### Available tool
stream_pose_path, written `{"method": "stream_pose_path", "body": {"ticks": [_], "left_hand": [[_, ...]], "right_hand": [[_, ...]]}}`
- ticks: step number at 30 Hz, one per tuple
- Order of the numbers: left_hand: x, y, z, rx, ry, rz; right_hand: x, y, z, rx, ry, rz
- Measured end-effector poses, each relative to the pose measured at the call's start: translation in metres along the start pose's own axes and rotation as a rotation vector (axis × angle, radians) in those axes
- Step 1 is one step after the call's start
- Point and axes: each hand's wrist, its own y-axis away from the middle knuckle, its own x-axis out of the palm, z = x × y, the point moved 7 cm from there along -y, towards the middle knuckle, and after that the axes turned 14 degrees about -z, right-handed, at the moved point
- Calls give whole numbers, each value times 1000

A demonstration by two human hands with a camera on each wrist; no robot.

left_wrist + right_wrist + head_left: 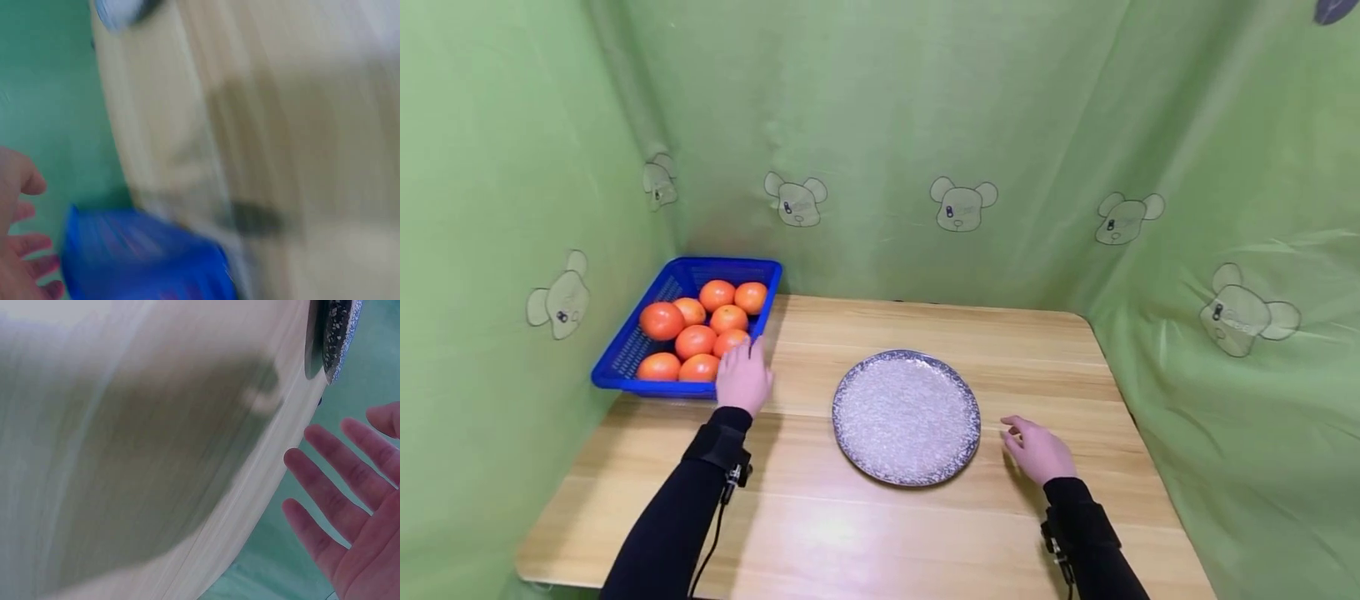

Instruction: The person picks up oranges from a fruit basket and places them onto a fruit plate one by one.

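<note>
My left hand [743, 379] is above the near right corner of a blue plastic basket [722, 262], its fingers reaching over the rim toward several round orange-red fruits [696, 342]. In the left wrist view the fingers of the left hand [22, 250] are spread and loosely bent, beside the blurred basket [144, 256]. A round speckled grey plate [906, 417] with a dark rim lies flat on the table. Just right of the plate hovers my right hand [1040, 452], holding nothing. The right wrist view shows the right hand's [362, 506] fingers extended and apart.
Everything stands on a light wooden table [820, 533]. Green curtains [880, 100] printed with mouse heads enclose its back and both sides. The basket sits at the back left, close to the left curtain. A cable [709, 542] runs along the left sleeve.
</note>
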Motion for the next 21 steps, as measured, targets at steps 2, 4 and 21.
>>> {"method": "stream_pose_path", "body": {"ticks": [2, 4, 21], "left_hand": [[-5, 8, 14, -31, -54, -16], [-6, 16, 18, -25, -98, -15], [-64, 78, -35, 173, -124, -214]], "right_hand": [[0, 0, 0, -9, -4, 0], [0, 1, 0, -14, -5, 0], [2, -4, 10, -14, -7, 21]]}}
